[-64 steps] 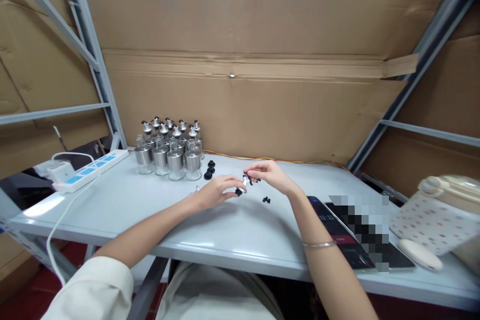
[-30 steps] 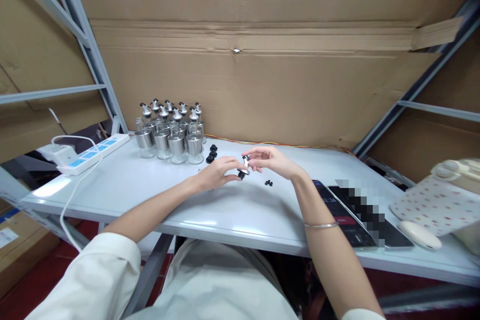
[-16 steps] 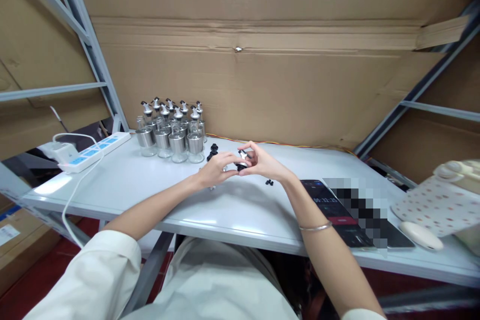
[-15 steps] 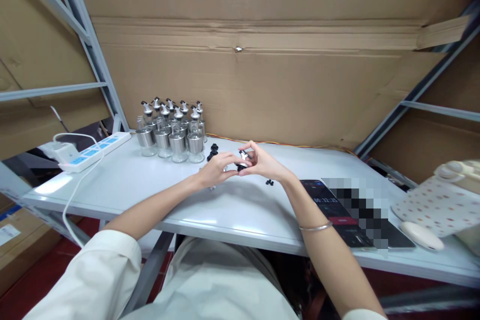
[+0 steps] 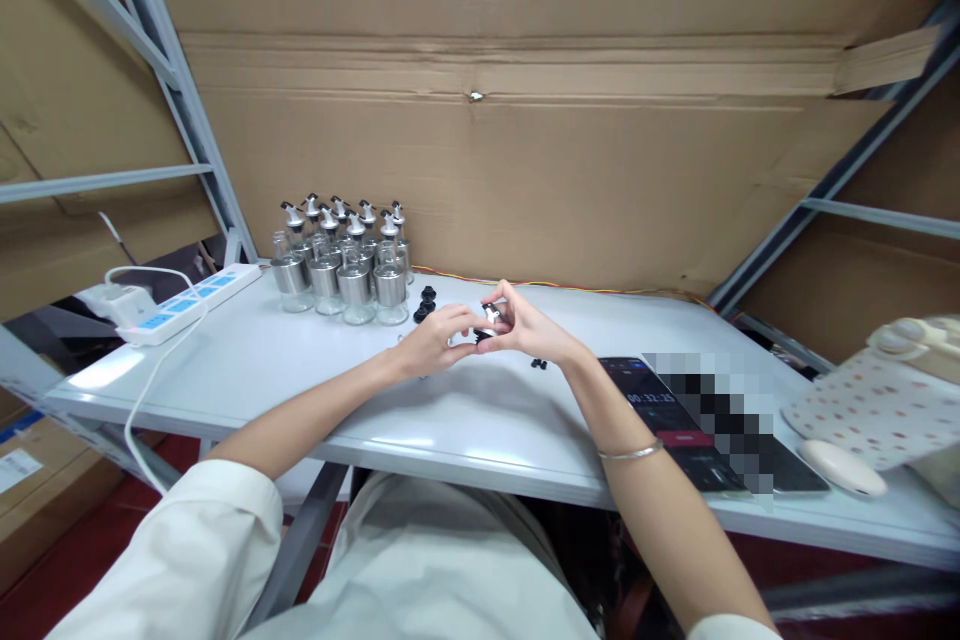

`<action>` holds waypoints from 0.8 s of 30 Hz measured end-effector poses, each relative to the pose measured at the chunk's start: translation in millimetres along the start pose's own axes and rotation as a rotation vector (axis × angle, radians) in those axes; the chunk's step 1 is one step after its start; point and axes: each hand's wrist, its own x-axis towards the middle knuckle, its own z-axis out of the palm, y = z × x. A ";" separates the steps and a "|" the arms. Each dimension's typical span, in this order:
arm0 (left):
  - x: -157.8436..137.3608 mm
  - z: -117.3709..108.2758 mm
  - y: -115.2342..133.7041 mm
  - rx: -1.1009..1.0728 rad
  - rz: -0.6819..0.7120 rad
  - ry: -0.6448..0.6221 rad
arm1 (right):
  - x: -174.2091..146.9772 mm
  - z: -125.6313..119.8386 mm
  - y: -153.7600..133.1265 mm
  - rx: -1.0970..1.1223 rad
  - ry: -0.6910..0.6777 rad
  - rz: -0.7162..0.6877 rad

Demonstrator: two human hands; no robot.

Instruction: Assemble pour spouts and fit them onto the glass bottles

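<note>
The left hand and right hand both pinch a silver-and-black pourer above the table, midway between front and back edges, bottles standing toward the back-left corner.

We hold a black-and-silver spout between our left hand and right hand, right of the bottles; black parts lie just beside the bottles, a power strip left of them.

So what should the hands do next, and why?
Perhaps, if it's complete, move the spout toward a front bottle: the left hand and right hand both hold it, and front bottles have bare necks, while back bottles wear spouts.
</note>
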 end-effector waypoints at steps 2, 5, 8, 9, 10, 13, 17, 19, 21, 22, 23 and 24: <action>0.5 0.2 -0.7 0.020 0.007 0.015 | 0.9 2.1 0.2 0.009 0.021 0.002; 2.1 -0.1 -3.9 0.062 0.023 0.090 | 3.6 6.1 0.3 0.040 0.085 -0.032; 3.3 -0.6 -8.0 0.081 0.027 0.179 | 6.8 8.4 -0.1 0.015 0.122 -0.103; 3.5 -0.7 -8.9 0.077 0.024 0.199 | 7.6 8.6 -0.2 -0.007 0.132 -0.116; 3.5 -0.9 -9.3 0.071 0.023 0.215 | 8.3 8.8 -0.4 -0.031 0.149 -0.124; 3.4 -2.1 -8.5 0.045 0.024 0.245 | 9.6 10.5 -0.1 -0.077 0.222 -0.142; 3.4 -5.3 -6.3 0.041 -0.002 0.274 | 11.2 17.4 3.2 -0.041 0.345 -0.189; 3.5 -6.5 -6.5 0.038 0.003 0.285 | 11.9 20.8 5.0 -0.037 0.374 -0.199; 3.6 -6.7 -7.8 0.027 0.007 0.275 | 12.0 22.1 4.9 -0.054 0.377 -0.202; 3.6 -6.3 -8.8 0.022 0.004 0.261 | 11.6 21.2 3.9 -0.057 0.371 -0.202; 3.5 -5.6 -9.8 0.019 -0.002 0.246 | 10.8 19.2 2.3 -0.054 0.356 -0.201; 3.5 -4.6 -10.8 0.017 -0.007 0.225 | 9.7 15.8 0.4 -0.049 0.336 -0.196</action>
